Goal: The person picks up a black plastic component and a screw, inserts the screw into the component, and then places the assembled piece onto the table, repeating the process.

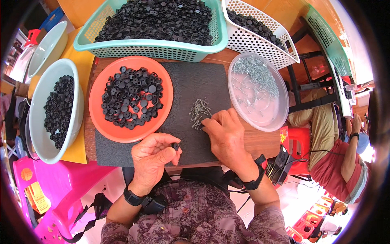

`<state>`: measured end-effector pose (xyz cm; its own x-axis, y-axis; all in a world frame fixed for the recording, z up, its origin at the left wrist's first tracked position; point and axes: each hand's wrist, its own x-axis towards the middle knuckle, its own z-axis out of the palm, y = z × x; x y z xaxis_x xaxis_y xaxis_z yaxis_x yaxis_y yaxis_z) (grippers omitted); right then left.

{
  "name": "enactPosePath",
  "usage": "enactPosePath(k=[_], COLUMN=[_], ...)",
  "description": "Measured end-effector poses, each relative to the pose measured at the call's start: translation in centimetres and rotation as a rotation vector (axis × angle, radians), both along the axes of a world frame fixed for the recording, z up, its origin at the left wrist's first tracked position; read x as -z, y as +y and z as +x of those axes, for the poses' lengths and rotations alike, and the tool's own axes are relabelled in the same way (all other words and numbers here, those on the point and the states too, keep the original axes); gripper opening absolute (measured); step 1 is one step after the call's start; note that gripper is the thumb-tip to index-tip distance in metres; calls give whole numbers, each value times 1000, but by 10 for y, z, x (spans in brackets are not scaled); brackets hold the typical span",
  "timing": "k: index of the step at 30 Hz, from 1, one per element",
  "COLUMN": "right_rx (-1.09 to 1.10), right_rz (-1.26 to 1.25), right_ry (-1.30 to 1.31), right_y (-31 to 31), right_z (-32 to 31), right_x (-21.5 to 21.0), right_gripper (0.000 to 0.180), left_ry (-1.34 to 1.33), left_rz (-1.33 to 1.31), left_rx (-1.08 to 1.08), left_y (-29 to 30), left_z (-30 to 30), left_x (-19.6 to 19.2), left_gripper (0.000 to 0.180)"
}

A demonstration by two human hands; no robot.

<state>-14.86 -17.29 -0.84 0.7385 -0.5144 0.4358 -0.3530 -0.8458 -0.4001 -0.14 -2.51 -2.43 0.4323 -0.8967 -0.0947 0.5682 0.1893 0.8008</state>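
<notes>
My left hand [152, 156] pinches one small black plastic cap [175, 146] between thumb and fingers, just above the near edge of a dark grey mat [189, 87]. My right hand [224, 134] rests on the mat with its fingertips in a small heap of silver screws [199, 110]; whether it holds one is hidden by the fingers. An orange round tray [102, 79] full of the same black caps [131, 97] lies on the mat to the left of both hands.
A clear round tub of screws [257, 91] sits at right. A teal basket [158, 49] and a white basket [260, 40] hold black parts behind. A pale bowl of caps [57, 110] is at left. Another person [341, 150] sits at right.
</notes>
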Motion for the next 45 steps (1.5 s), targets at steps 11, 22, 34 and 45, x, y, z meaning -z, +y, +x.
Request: enactPosePath(k=[11, 22, 34, 45], right_rx=[-174, -157, -87, -32], right_rz=[142, 748, 864, 974], right_ry=[-75, -205, -47, -148], right_y=[1, 41, 42, 50], right_z=[-3, 5, 7, 12], right_x=[-10, -46, -51, -51], right_gripper=[15, 13, 11, 10], left_ry=[89, 161, -242, -229], left_rz=[-22, -25, 29, 62], left_rx=[41, 90, 46, 5], left_y=[1, 5, 9, 12], left_z=[2, -2, 0, -6], left_x=[-1, -3, -10, -12], left_gripper=[29, 27, 22, 18])
